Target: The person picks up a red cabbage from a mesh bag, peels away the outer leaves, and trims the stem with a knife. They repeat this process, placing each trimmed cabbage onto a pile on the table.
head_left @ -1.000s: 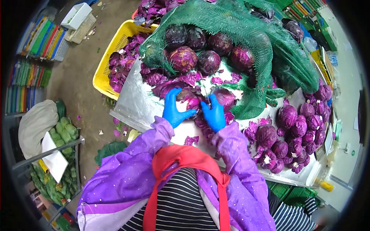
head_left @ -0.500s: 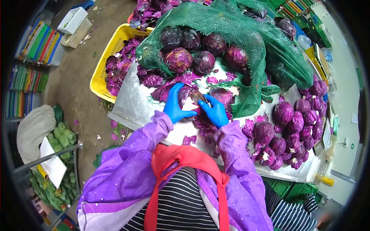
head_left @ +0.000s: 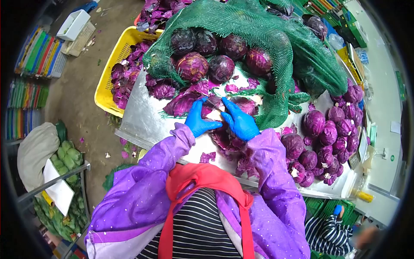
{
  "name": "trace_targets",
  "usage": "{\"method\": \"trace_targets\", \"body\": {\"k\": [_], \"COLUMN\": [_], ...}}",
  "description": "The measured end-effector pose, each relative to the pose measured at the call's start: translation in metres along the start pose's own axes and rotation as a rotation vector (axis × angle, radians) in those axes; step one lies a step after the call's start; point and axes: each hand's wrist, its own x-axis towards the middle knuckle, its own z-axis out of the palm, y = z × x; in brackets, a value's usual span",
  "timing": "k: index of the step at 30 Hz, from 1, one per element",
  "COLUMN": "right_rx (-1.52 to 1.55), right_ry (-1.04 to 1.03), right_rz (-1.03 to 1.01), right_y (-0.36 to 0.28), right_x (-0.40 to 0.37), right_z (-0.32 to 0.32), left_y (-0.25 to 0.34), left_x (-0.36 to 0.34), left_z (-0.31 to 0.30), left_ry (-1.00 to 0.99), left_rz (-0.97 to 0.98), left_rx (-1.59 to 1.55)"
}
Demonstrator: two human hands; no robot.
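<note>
Both hands wear blue gloves and meet around a red cabbage (head_left: 214, 113) with a pale cut part, over the metal table (head_left: 142, 116). My left hand (head_left: 199, 119) is curved round the cabbage's left side. On the right side, my right hand (head_left: 239, 121) is wrapped against it, its fingers toward the top. Much of the cabbage is hidden by the hands. Loose purple leaves (head_left: 180, 103) lie around it. Just beyond, a green mesh bag (head_left: 280, 56) lies open with several whole red cabbages (head_left: 192, 67) in its mouth.
A yellow crate (head_left: 103, 88) of purple leaves stands at the table's left. Many small cabbages (head_left: 327, 134) are piled on the right. Stacked crates (head_left: 41, 52) and green vegetables (head_left: 67, 157) are at far left. A co-worker in a striped top (head_left: 330, 235) is at lower right.
My right hand has turned, its fingers now higher on the cabbage, and less of the cabbage shows. The view has shifted slightly. The co-worker's blue-gloved hand now shows at lower right.
</note>
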Motion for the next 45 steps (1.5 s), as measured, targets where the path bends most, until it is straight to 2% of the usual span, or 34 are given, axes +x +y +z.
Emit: {"method": "trace_targets", "body": {"k": [2, 3, 6, 7, 8, 10, 11, 12, 14, 16, 17, 20, 24, 25, 28, 32, 33, 34, 36, 37, 40, 42, 44, 45], "right_rx": [0.008, -0.006, 0.064, 0.149, 0.109, 0.218, 0.318, 0.483, 0.696, 0.732, 0.829, 0.862, 0.669, 0.573, 0.313, 0.219, 0.253, 0.334, 0.402, 0.283, 0.945, 0.928, 1.207, 1.08], "right_ry": [-0.016, 0.104, 0.14, 0.393, 0.369, 0.429, 0.4, 0.266, 0.365, 0.388, 0.317, 0.207, 0.169, 0.229, 0.251, 0.285, 0.274, 0.361, 0.323, 0.383, 0.257, 0.37, 0.346, 0.321], "right_rz": [0.032, 0.008, 0.158, 0.128, 0.195, 0.193, 0.231, 0.376, 0.199, 0.16, 0.213, 0.276, 0.23, 0.166, 0.259, 0.196, 0.321, 0.256, 0.436, 0.378, 0.613, 0.453, 0.435, 0.406], "right_y": [0.0, 0.004, 0.018, 0.049, 0.059, 0.07, 0.074, 0.07, 0.081, 0.038, 0.015, 0.031, 0.025, 0.037, 0.043, 0.054, 0.052, 0.075, 0.112, 0.112, 0.102, 0.102, 0.063, 0.051], "right_x": [0.003, 0.005, 0.021, 0.033, 0.031, 0.028, 0.023, 0.019, 0.014, -0.002, -0.008, -0.009, -0.013, -0.012, -0.009, 0.002, 0.006, 0.009, 0.016, 0.019, 0.008, 0.001, -0.021, -0.032], "right_z": [-0.005, 0.002, 0.003, 0.018, 0.025, 0.036, 0.038, 0.033, 0.054, 0.045, 0.034, 0.037, 0.019, 0.028, 0.03, 0.027, 0.024, 0.036, 0.051, 0.057, 0.05, 0.055, 0.041, 0.042], "left_y": [0.006, 0.007, 0.019, 0.023, 0.031, 0.023, 0.017, 0.013, 0.008, 0.007, 0.006, 0.029, 0.029, 0.03, 0.036, 0.036, 0.043, 0.047, 0.055, 0.05, 0.035, 0.034, 0.023, 0.024], "left_x": [0.004, 0.006, 0.022, 0.019, 0.014, 0.008, 0.004, 0.003, 0.002, -0.002, -0.004, 0.0, 0.004, 0.004, 0.009, 0.021, 0.021, 0.018, 0.008, 0.007, 0.008, 0.002, 0.0, -0.002], "left_z": [0.001, 0.003, 0.004, 0.005, 0.004, 0.001, -0.005, -0.012, -0.02, -0.021, -0.019, -0.021, -0.005, -0.001, 0.005, 0.009, 0.011, 0.012, 0.01, 0.009, 0.004, 0.004, 0.01, 0.011], "left_ry": [0.02, 0.056, 0.01, 0.005, -0.021, -0.014, -0.047, -0.101, -0.15, -0.121, -0.111, -0.175, -0.106, -0.076, -0.089, -0.123, -0.147, -0.177, -0.222, -0.196, -0.185, -0.146, -0.074, -0.071], "left_rz": [0.043, 0.059, 0.01, 0.096, 0.171, 0.16, 0.173, 0.128, 0.045, 0.091, 0.116, 0.176, 0.188, 0.159, 0.192, 0.198, 0.12, 0.172, 0.29, 0.243, 0.233, 0.24, 0.243, 0.23], "left_rx": [0.085, 0.099, 0.163, 0.212, 0.288, 0.191, 0.16, 0.133, -0.054, 0.001, 0.026, 0.167, 0.177, 0.175, 0.245, 0.308, 0.327, 0.361, 0.436, 0.393, 0.239, 0.312, 0.272, 0.268]}}
